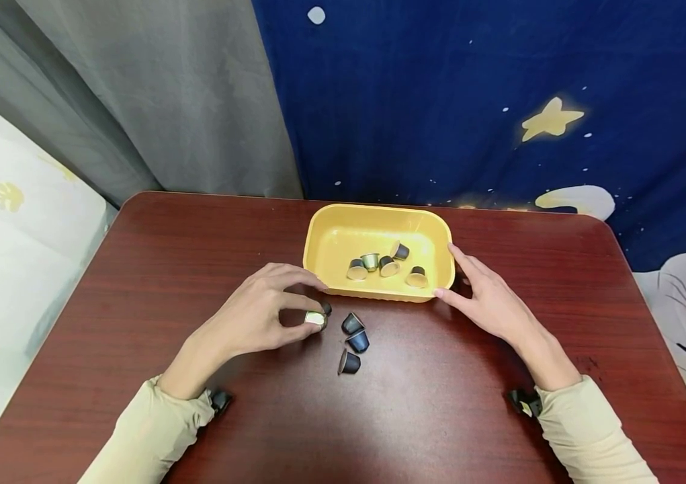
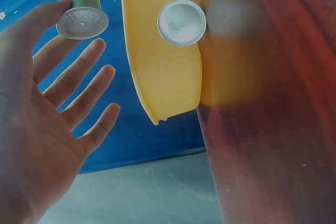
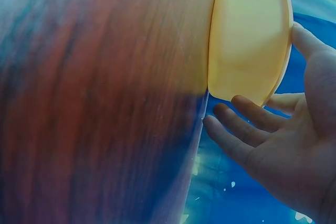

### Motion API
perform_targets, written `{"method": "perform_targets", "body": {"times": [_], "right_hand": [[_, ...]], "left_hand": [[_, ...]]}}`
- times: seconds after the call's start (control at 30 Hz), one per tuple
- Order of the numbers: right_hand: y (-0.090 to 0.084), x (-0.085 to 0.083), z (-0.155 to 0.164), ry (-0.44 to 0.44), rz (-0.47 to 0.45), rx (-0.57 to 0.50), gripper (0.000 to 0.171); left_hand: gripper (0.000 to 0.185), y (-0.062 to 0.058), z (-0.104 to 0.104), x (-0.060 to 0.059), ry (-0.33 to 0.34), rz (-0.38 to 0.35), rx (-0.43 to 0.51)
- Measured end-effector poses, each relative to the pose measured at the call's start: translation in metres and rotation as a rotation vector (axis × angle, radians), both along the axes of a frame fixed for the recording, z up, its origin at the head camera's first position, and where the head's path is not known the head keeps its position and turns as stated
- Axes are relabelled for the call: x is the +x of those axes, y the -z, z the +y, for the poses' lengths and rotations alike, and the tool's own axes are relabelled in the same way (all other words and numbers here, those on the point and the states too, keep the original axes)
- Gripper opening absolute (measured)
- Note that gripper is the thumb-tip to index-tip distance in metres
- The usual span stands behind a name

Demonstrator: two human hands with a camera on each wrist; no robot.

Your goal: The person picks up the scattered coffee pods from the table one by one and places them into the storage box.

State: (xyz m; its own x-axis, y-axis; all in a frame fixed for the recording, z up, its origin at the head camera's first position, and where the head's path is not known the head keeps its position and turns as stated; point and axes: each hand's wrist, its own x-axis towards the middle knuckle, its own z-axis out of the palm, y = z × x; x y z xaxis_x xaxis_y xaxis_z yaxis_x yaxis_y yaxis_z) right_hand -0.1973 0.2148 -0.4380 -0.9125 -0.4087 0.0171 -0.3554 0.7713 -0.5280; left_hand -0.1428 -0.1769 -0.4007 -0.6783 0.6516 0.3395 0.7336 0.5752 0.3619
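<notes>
My left hand (image 1: 264, 309) pinches a green coffee capsule (image 2: 86, 9) between thumb and index finger, the other fingers spread. The capsule hangs with its silver foil lid downward, in front of the yellow plastic bin (image 1: 336, 292). Close behind it lies a dark capsule (image 1: 327, 308), partly covered by the fingers. Just right of that hand are a black capsule (image 1: 353, 323), a dark blue capsule (image 1: 358, 341) and another black capsule (image 1: 349, 363). My right hand (image 1: 490, 299) touches the bin's right end, thumb at the front corner of the rim and fingers loosely extended along the side.
Inside the bin lie several capsules, among them a green one (image 1: 370, 261) and a dark one with a tan lid (image 1: 417, 277). The bin stands near the far edge of the reddish-brown wooden table (image 1: 439, 417). Blue and grey curtains (image 1: 409, 101) hang right behind it.
</notes>
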Motion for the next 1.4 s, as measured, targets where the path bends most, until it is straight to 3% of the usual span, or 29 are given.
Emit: {"method": "perform_targets", "body": {"times": [0.6, 0.87, 1.4], "right_hand": [[0.004, -0.001, 0.0, 0.013, -0.059, -0.112, 0.087], [0.002, -0.001, 0.001, 0.018, -0.092, -0.097, 0.089], [0.004, -0.002, 0.001, 0.0, -0.078, -0.105, 0.09]], "left_hand": [[0.017, 0.001, 0.0, -0.02, -0.051, 0.016, 0.015], [0.015, 0.001, 0.003, -0.031, -0.043, 0.045, 0.028], [0.02, 0.002, 0.008, -0.052, -0.091, -0.003, -0.001]]}}
